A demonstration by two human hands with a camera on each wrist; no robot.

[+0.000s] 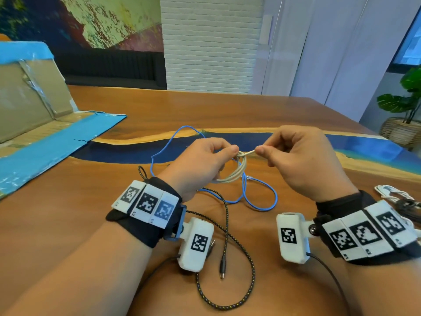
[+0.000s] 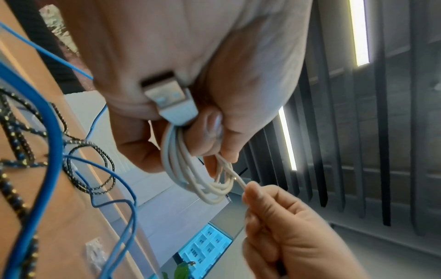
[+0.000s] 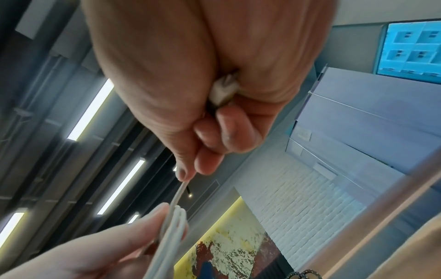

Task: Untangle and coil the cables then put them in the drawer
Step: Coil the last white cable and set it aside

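My left hand point(image 1: 213, 156) grips a small coil of white USB cable point(image 1: 234, 173) above the table; its USB plug point(image 2: 170, 100) pokes out under my palm. My right hand point(image 1: 293, 153) pinches the cable's free end point(image 1: 249, 152) just right of the coil, and its small white connector point(image 3: 224, 90) sits in my curled fingers. The coil point(image 2: 205, 179) and its tail point(image 3: 177, 194) stretch between both hands. A thin blue cable point(image 1: 259, 197) lies looped on the table beneath them. A black braided cable point(image 1: 237, 265) curves near my wrists.
A flattened cardboard box with blue tape point(image 1: 45, 124) lies at the left on the wooden table point(image 1: 68, 213). More white and dark cables point(image 1: 396, 197) sit at the right edge. A potted plant point(image 1: 407, 106) stands beyond the table's right corner.
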